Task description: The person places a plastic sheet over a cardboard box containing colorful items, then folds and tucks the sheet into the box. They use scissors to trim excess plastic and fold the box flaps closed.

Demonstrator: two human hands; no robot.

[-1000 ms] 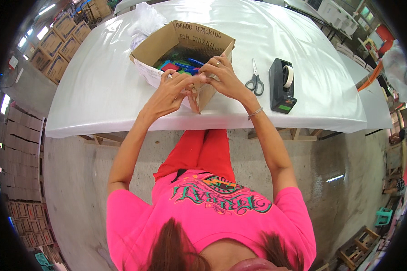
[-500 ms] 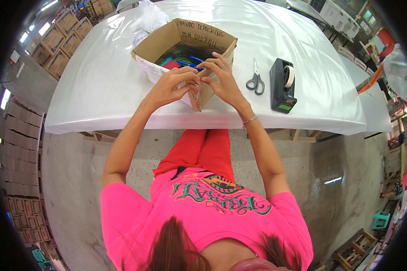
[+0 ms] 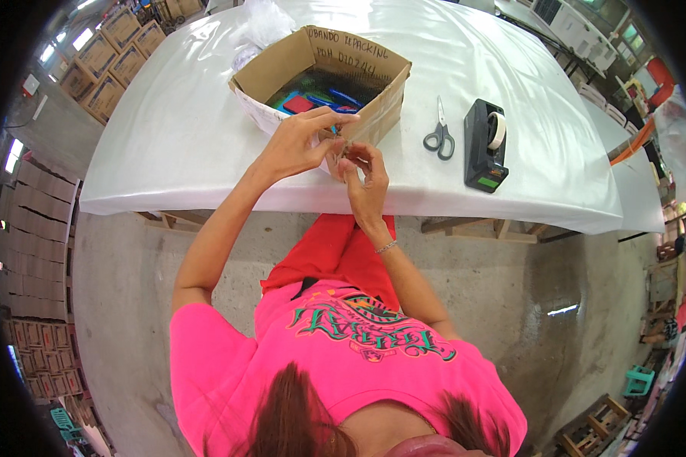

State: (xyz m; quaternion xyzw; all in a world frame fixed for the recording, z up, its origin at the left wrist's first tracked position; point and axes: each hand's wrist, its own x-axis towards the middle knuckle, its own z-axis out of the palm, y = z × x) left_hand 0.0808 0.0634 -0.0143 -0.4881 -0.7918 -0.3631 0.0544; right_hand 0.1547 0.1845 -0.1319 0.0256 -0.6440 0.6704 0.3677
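An open cardboard box (image 3: 389,103) stands on the table near its front edge, one corner toward me. Inside lie a red item (image 3: 298,104), several blue pieces and a dark mesh, too small to name more closely. My left hand (image 3: 297,145) bends over the box's near corner, its thumb and fingers pinching at the top of the edge. Just below, my right hand (image 3: 368,179) has curled fingers pinched against the same corner. Something small and brown shows between the fingertips; whether it is torn cardboard or tape, I cannot make out.
Black-handled scissors (image 3: 440,137) lie right of the box. Beside them stands a black tape dispenser (image 3: 486,152) with a pale roll. Crumpled clear plastic (image 3: 263,27) lies behind the box. A shiny white cover (image 3: 175,129) spreads over the table.
My right hand has dropped from the box's upper rim to lower on the near corner, its fingers curling in. My left hand stays at the corner. The whole view has shifted slightly.
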